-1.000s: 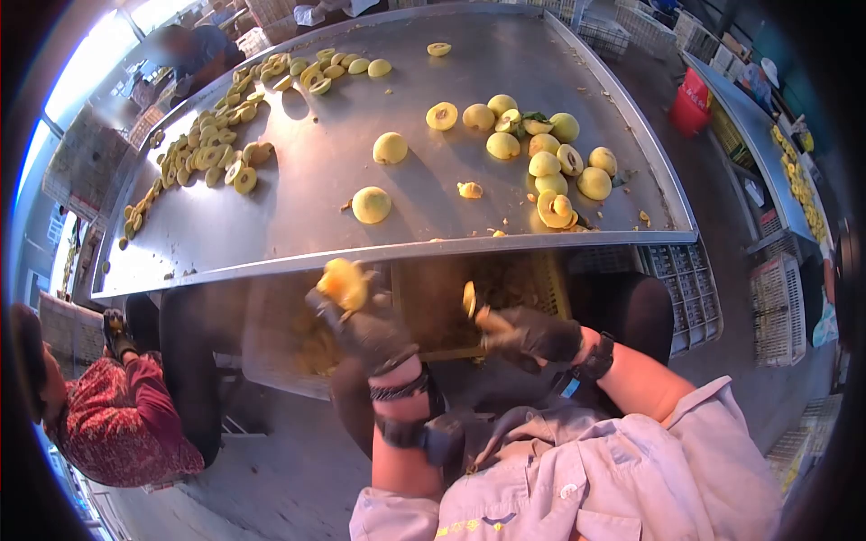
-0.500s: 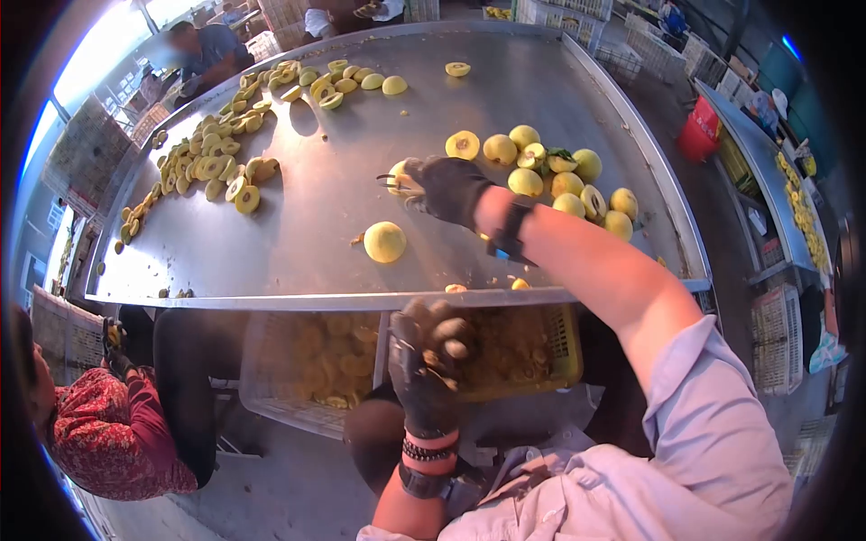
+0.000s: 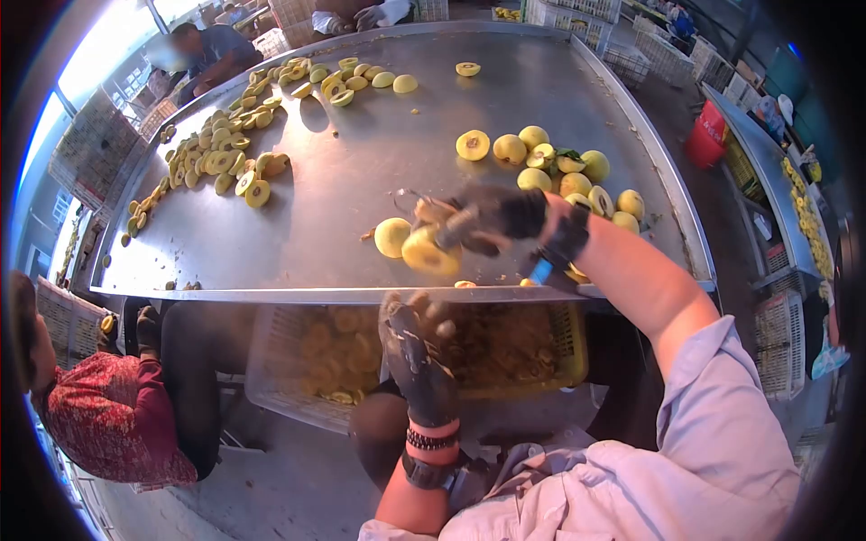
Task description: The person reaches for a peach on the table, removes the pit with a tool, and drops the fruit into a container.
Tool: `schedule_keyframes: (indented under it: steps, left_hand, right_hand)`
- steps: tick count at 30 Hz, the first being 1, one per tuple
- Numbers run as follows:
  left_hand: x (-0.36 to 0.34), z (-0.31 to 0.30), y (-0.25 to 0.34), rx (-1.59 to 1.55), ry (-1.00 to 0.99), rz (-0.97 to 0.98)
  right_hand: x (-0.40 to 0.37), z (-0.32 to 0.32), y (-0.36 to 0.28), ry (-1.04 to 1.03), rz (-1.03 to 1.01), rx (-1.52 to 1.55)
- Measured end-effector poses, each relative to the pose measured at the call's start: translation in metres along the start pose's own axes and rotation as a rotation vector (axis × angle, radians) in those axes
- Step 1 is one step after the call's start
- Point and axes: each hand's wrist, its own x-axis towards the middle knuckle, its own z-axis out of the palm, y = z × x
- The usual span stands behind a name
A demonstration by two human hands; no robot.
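Observation:
My right hand (image 3: 492, 219), in a dark glove, is closed round a yellow fruit half (image 3: 430, 252) whose cut face shows. A thin curved metal tool (image 3: 408, 195) sticks out beside its fingers, slightly blurred. Just behind that half, a whole yellow fruit (image 3: 391, 237) rests on the metal table (image 3: 361, 171). Below the table's front edge, my left hand (image 3: 417, 356), gloved too, is cupped upward with fingers apart and nothing visible in it. A cluster of whole and cut fruits (image 3: 534, 178) lies right of centre.
Many fruit halves (image 3: 216, 153) spread over the table's left side. Under the front edge are a pale crate (image 3: 311, 397) and a yellow crate (image 3: 577, 347), both with fruit pieces. A person in red (image 3: 117, 415) sits at left; other people are beyond the table.
My right hand has moved toward the front edge, bringing the fruit half beside the whole fruit. My left hand has shifted slightly and stays below the edge.

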Motion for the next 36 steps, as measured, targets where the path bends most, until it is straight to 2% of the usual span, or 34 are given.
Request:
schedule_keyframes:
  steps: [1, 2, 4, 5, 7, 8, 10, 11, 13, 15, 18, 20, 22, 23, 25, 27, 28, 30, 32, 34, 35, 36]
  left_hand:
    - [-0.002, 0.005, 0.000, -0.005, 0.023, 0.025]
    - [-0.006, 0.010, 0.000, -0.045, -0.097, 0.076]
    - [-0.014, 0.012, -0.001, 0.212, -0.281, 0.148]
    - [-0.016, 0.015, 0.000, 0.180, -0.307, 0.072]
    - [-0.019, 0.021, 0.003, 0.123, -0.348, -0.080]
    - [-0.018, 0.023, 0.004, -0.009, -0.299, -0.237]
    - [-0.023, 0.027, -0.004, 0.120, -0.337, -0.101]
    - [-0.027, 0.027, -0.016, 0.370, -0.421, 0.202]
    - [-0.033, 0.032, -0.017, 0.696, -0.511, 0.604]
    - [-0.035, 0.034, -0.008, 0.858, -0.531, 0.784]
    - [-0.036, 0.036, -0.004, 0.783, -0.631, 0.489]
    - [-0.040, 0.036, -0.006, 0.580, -0.642, 0.305]
    - [-0.037, 0.034, -0.006, 0.622, -0.693, 0.457]
    - [-0.031, 0.032, -0.006, 0.762, -0.738, 0.702]
    - [-0.027, 0.031, -0.011, 0.697, -0.720, 0.608]
    - [-0.032, 0.032, -0.019, 0.280, -0.557, -0.057]
    - [-0.032, 0.031, -0.026, 0.234, -0.517, -0.008]
    - [-0.020, 0.017, -0.049, 0.649, -0.431, 0.295]
    - [-0.019, 0.012, -0.049, 1.046, -0.387, 0.646]
    - [-0.029, 0.024, -0.026, 1.418, -0.387, 1.050]
    - [-0.029, 0.026, -0.024, 1.428, -0.404, 1.095]
    - [-0.027, 0.025, -0.025, 1.469, -0.420, 1.162]
  right_hand:
    - [-0.017, 0.014, 0.001, -0.053, 0.006, 0.154]
    - [-0.031, 0.029, 0.006, -0.055, -0.026, 0.192]
    - [-0.053, 0.046, 0.004, -0.038, -0.152, 0.154]
    - [-0.064, 0.055, 0.003, -0.028, -0.214, 0.135]
    - [-0.068, 0.063, 0.023, 0.086, -0.231, 0.415]
    - [-0.069, 0.063, 0.031, 0.291, -0.320, 0.107]
    - [-0.090, 0.066, 0.034, 0.534, -0.262, -0.163]
    - [-0.101, 0.071, 0.029, 0.655, -0.228, -0.296]
    - [-0.118, 0.083, 0.029, 0.719, -0.367, -0.265]
    - [-0.127, 0.087, 0.040, 0.732, -0.446, -0.196]
    - [-0.136, 0.094, 0.050, 0.700, -0.416, -0.109]
    - [-0.140, 0.097, 0.063, 0.711, -0.387, -0.049]
    - [-0.141, 0.098, 0.079, 0.737, -0.355, 0.066]
    - [-0.143, 0.103, 0.081, 0.773, -0.291, 0.214]
    - [-0.147, 0.116, 0.080, 0.830, -0.156, 0.514]
    - [-0.139, 0.128, 0.094, 0.808, -0.245, 0.694]
    - [-0.138, 0.135, 0.091, 0.799, -0.278, 0.782]
    - [-0.141, 0.145, 0.079, 0.709, -0.277, 0.795]
    - [-0.151, 0.153, 0.061, 0.560, -0.208, 0.647]
    - [-0.150, 0.150, 0.060, 0.901, -0.379, -0.105]
    - [-0.149, 0.146, 0.060, 1.038, -0.454, -0.498]
    - [-0.148, 0.142, 0.061, 1.012, -0.439, -0.584]
